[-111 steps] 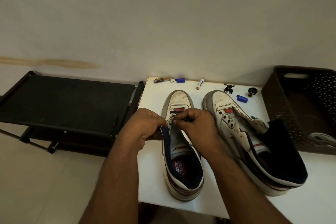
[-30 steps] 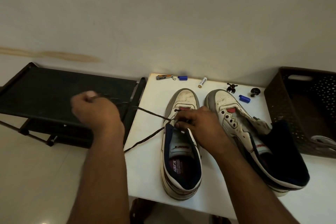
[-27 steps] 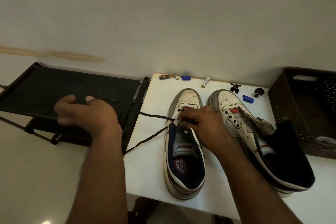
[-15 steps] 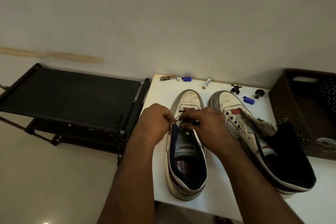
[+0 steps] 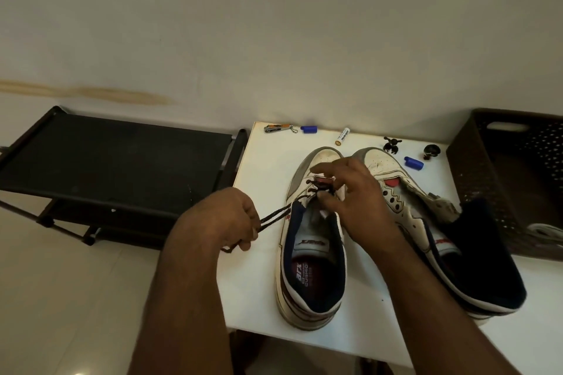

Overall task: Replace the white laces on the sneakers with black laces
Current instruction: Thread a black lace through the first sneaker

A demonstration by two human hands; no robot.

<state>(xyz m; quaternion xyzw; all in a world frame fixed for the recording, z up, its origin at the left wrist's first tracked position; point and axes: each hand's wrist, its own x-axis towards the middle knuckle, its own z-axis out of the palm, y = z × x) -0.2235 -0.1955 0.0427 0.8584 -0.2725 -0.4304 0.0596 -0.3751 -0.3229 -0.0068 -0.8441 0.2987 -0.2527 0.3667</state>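
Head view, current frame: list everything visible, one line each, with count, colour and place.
sneakers: 2, white and navy, side by side on table
black lace: 1, through left sneaker's lowest eyelets
table: 1, white
basket: 1, brown, table's right end
rack: 1, black, left of table
blue caps: 2, near wall
nail clipper: 1, back-left corner
battery: 1, white, by toes
left hand: grips lace strands
right hand: at left sneaker's eyelets
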